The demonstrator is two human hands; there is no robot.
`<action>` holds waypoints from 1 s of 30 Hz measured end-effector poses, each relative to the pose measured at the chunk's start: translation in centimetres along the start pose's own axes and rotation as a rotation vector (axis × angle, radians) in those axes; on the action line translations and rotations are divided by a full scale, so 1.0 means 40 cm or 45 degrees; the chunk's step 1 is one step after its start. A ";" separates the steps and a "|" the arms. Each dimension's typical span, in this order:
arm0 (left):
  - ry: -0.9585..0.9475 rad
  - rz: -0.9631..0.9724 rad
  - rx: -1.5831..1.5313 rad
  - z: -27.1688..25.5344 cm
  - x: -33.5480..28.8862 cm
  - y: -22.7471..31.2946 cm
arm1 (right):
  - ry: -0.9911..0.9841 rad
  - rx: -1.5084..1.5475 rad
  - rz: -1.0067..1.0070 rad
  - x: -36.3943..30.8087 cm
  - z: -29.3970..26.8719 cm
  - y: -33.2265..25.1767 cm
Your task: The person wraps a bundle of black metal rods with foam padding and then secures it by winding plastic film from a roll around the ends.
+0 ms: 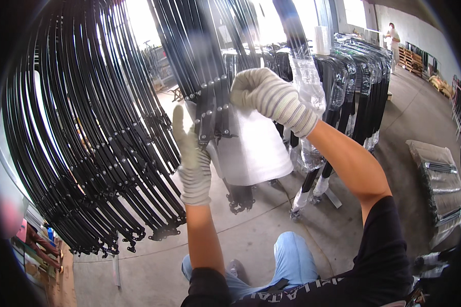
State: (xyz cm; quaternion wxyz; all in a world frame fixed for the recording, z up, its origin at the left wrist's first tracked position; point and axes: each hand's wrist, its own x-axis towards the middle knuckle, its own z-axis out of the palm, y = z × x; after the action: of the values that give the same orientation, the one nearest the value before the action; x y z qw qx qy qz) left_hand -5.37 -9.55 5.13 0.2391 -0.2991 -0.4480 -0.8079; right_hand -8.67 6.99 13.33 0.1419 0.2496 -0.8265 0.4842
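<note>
In front of me hangs a bundle of black metal bars with bright round studs near its lower end. A white, slightly see-through wrapping sheet hangs behind and to the right of the bundle's lower part. My left hand, in a striped knit glove, rests against the bundle's left side. One finger stretches upward, and others are partly hidden by the bars. My right hand, in a matching glove, is closed at the sheet's upper edge, right of the studs. Its fingertips are turned away from view.
Many curved black bars hang in rows at left. Plastic-wrapped black frames stand at right, before a clear-wrapped post. A wrapped flat package lies on the floor at far right. Another person stands near wooden pallets.
</note>
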 end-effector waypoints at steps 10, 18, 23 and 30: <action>-0.047 0.352 0.534 0.018 -0.022 0.003 | 0.128 -0.015 -0.018 0.038 -0.085 -0.161; 0.211 -0.047 0.196 -0.052 0.090 -0.040 | -0.697 0.470 -0.436 -0.041 -0.094 0.074; -0.369 1.248 1.917 0.147 0.197 0.079 | -0.549 -0.437 0.064 -0.078 -0.096 0.005; -1.630 0.943 2.679 0.289 0.307 0.129 | -0.304 -0.204 0.110 -0.063 -0.066 0.035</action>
State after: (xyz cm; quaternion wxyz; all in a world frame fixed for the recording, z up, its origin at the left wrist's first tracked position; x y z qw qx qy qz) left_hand -7.56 -3.50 21.54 0.3112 -0.4060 -0.7918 0.3338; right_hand -7.36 10.56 12.42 0.0410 0.2573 -0.8835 0.3893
